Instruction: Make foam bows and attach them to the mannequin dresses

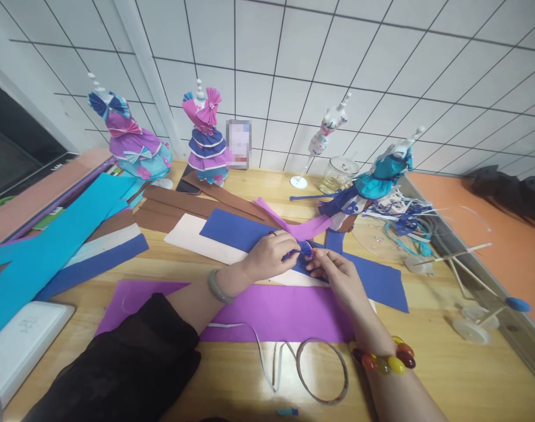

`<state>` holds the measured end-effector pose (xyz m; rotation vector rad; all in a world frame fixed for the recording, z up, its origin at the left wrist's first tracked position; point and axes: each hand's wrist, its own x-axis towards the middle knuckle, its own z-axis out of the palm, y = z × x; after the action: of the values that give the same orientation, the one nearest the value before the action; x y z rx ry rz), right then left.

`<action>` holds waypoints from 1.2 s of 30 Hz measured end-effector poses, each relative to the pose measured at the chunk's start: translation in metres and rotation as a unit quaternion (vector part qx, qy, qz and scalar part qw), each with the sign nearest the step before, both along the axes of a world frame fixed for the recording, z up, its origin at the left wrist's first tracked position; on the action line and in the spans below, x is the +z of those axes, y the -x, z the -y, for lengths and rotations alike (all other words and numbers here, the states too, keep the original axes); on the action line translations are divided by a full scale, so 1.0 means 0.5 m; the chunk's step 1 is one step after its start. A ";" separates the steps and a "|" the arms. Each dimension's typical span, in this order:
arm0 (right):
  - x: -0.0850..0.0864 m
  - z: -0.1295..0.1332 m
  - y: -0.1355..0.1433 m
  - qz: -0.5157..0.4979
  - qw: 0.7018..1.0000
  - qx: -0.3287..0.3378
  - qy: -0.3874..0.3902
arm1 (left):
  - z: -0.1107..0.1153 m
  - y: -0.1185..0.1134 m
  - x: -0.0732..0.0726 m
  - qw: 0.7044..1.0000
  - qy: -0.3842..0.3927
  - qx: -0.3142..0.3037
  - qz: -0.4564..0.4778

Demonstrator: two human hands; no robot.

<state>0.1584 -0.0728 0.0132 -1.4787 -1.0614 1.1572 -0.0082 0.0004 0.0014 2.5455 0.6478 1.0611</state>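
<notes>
Between my two hands is a small pleated piece of blue paper (307, 251) with a pinkish edge. My left hand (274, 253) pinches its left side, and my right hand (338, 271) has fingertips closed on its right side. Below them lie a dark blue paper strip (377, 281), a cream strip (201, 237) and a wide purple strip (289, 310). A pink strip (307, 228) curves just beyond my fingers. A roll of narrow tape (322, 400) rests near the front edge, beside a loose white ribbon (258, 340).
Two dressed mini mannequins (138, 138) (206, 146) stand at the back left. A bare mannequin (327, 132), a glass jar (338, 173) and a leaning dressed mannequin (382, 173) are at the back right. Scraps (408, 217) and sticks (463, 275) lie right; turquoise paper (69, 246) lies left.
</notes>
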 end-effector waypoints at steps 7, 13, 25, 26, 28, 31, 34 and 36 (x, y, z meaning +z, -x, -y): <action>0.004 0.001 0.005 0.047 0.999 -0.003 -0.019 | 0.005 0.000 -0.001 0.999 -0.027 -0.023 -0.038; 0.003 0.001 0.004 0.032 0.999 -0.006 -0.014 | 0.005 0.000 -0.005 0.997 -0.038 -0.044 -0.057; 0.011 0.002 0.009 0.033 0.999 0.021 0.003 | 0.004 0.000 -0.002 0.999 -0.020 0.004 -0.046; 0.011 0.003 0.009 0.036 0.999 0.021 0.003 | 0.004 0.000 -0.003 0.999 -0.021 0.001 -0.049; 0.010 0.003 0.009 0.038 0.999 0.014 0.003 | 0.004 -0.001 -0.005 0.998 -0.025 -0.007 -0.053; 0.010 0.003 0.008 0.036 0.999 0.006 0.006 | 0.004 -0.001 -0.008 0.998 -0.026 -0.010 -0.059; 0.011 0.003 0.010 0.031 1.000 0.005 0.001 | 0.006 -0.001 -0.008 0.998 -0.030 -0.003 -0.062; 0.012 0.003 0.011 0.028 1.000 0.005 -0.001 | 0.006 0.000 -0.007 0.997 -0.039 -0.007 -0.067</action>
<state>0.1528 -0.0742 0.0192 -1.5131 -1.1088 1.1288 -0.0079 -0.0027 -0.0019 2.7028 0.6338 0.9337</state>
